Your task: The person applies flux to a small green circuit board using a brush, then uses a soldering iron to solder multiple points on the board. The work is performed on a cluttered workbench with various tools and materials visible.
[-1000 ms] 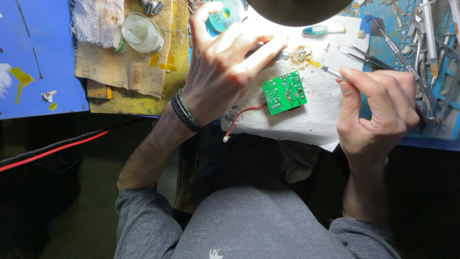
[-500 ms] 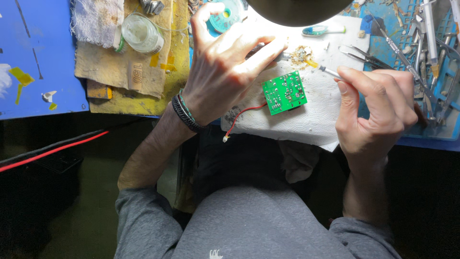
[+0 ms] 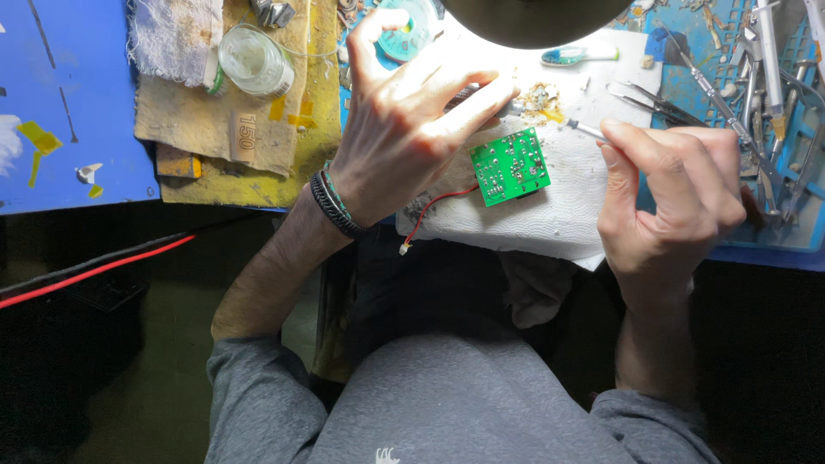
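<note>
A small green circuit board [image 3: 510, 165] lies on a white paper towel [image 3: 550, 215], with red and black wires [image 3: 430, 210] trailing off its left side. My left hand [image 3: 404, 129] rests just left of the board, fingers stretched over a dark thin tool whose tip reaches towards the board's top edge. My right hand [image 3: 666, 193] sits to the right of the board and pinches a slim metal tool [image 3: 584, 131] that points left at the board's upper right corner.
A clear round jar [image 3: 253, 58] lies on a stained yellow cloth [image 3: 232, 129] beside a blue mat [image 3: 69, 103]. A teal solder-wick spool [image 3: 406, 26], tweezers [image 3: 644, 99] and several hand tools [image 3: 765, 77] crowd the right. A lamp head [image 3: 533, 17] hangs overhead.
Both hands hold nearly the same places. The right hand's tool has edged slightly towards the board.
</note>
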